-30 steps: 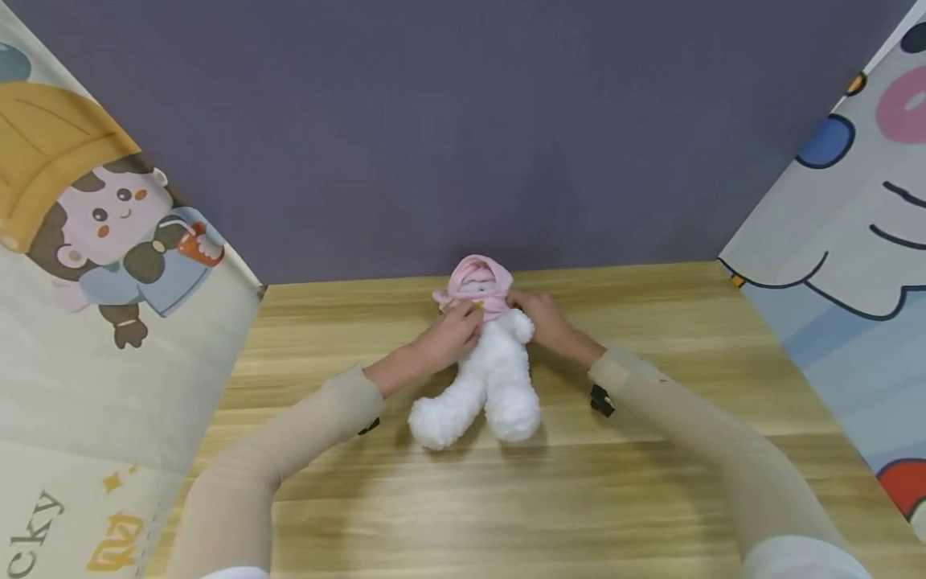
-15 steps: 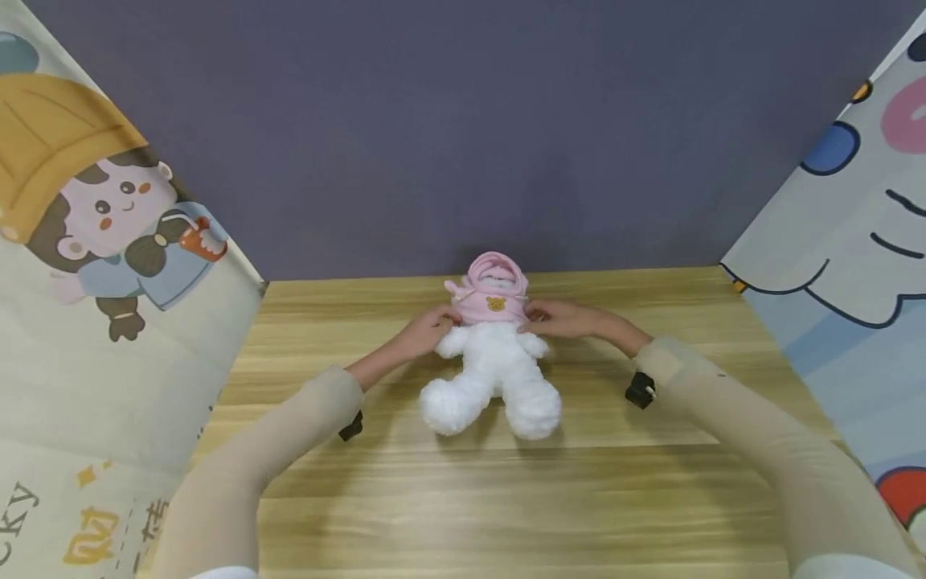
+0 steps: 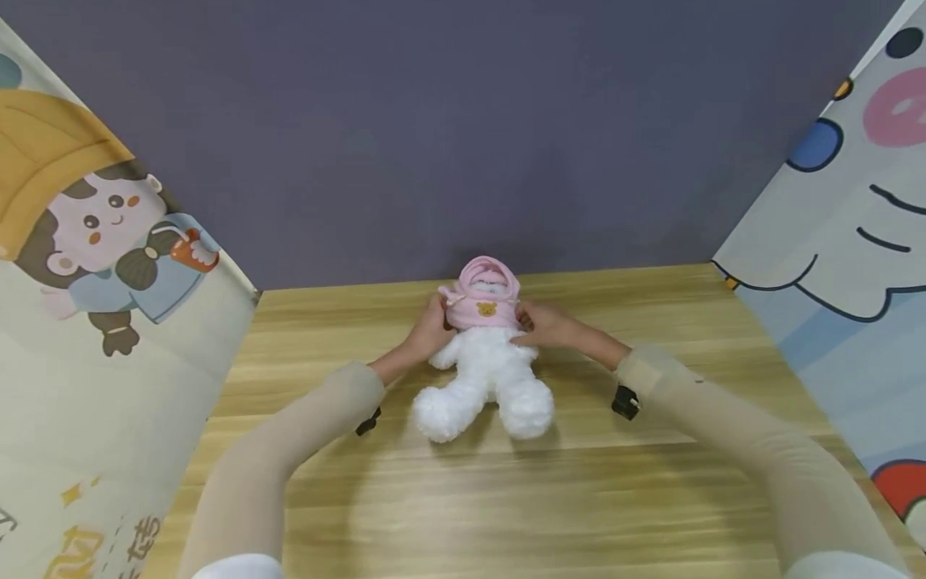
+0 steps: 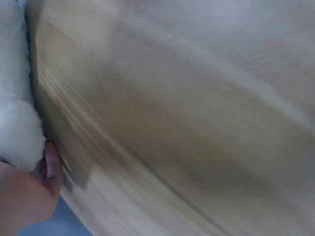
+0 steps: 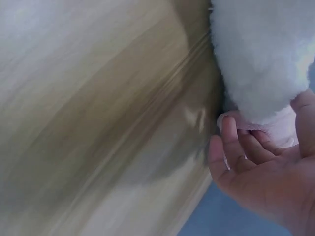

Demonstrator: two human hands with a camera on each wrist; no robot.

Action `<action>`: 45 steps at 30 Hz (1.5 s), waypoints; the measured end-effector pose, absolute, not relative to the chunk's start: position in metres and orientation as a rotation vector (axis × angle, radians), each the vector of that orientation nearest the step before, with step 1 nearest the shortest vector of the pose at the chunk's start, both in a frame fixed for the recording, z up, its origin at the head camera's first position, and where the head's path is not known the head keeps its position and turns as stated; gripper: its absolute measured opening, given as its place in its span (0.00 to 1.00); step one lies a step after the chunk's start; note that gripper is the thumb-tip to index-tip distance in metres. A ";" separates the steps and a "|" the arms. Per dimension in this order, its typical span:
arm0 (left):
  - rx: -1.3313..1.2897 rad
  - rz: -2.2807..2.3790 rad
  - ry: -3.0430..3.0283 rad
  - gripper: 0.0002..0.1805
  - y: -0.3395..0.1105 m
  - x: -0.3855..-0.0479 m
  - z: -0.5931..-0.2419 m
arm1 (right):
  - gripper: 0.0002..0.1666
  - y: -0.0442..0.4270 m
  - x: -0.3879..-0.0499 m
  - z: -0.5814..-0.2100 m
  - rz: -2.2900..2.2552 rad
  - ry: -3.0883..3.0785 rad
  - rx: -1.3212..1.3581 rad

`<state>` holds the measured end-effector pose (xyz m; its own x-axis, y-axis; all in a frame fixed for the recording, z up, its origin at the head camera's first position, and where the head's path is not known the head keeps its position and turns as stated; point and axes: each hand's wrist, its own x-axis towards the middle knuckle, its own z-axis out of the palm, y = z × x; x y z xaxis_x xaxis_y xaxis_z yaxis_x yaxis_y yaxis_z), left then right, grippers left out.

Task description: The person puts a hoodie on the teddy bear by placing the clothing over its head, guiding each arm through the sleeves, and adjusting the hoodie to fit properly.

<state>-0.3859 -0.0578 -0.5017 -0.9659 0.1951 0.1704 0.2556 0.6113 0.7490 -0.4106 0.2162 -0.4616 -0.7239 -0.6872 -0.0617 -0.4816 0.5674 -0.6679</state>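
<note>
At the frame's centre, we see the left hand (image 3: 430, 330) and right hand (image 3: 547, 324) gripping the pink hoodie (image 3: 472, 314) on a white plush toy (image 3: 489, 358).

Wood-grain tbl (image 3: 550, 507) w/ wht plush toy (image 3: 492, 354) in pink hooded top (image 3: 466, 312) lying on it

Left patterned panel (image 3: 108, 410): brown character 转 (image 3: 144, 536); orange character (image 3: 74, 552), partly cut off; letter fragment (image 3: 6, 521).

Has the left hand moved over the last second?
Yes: the left hand has moved left, nearer the back left corner of the table.
</note>
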 end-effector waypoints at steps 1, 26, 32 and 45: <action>-0.390 -1.299 -2.732 0.27 -0.056 -0.387 -0.502 | 0.22 0.217 -0.410 -0.465 -0.926 2.489 -0.949; -0.549 -1.686 -2.585 0.23 -0.050 -0.411 -0.495 | 0.21 0.224 -0.413 -0.485 -1.135 2.477 -0.799; -0.433 -1.634 -2.533 0.11 -0.048 -0.413 -0.493 | 0.20 0.215 -0.407 -0.489 -1.133 2.505 -0.746; -0.387 -1.110 -2.620 0.02 -0.043 -0.398 -0.493 | 0.25 0.211 -0.395 -0.495 -1.077 2.704 -0.824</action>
<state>-0.3983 -0.0434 -0.4928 -0.9281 0.1384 0.3456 0.3445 0.6710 0.6565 -0.3948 0.2111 -0.4955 -0.8453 -0.5269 0.0889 -0.4438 0.5995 -0.6661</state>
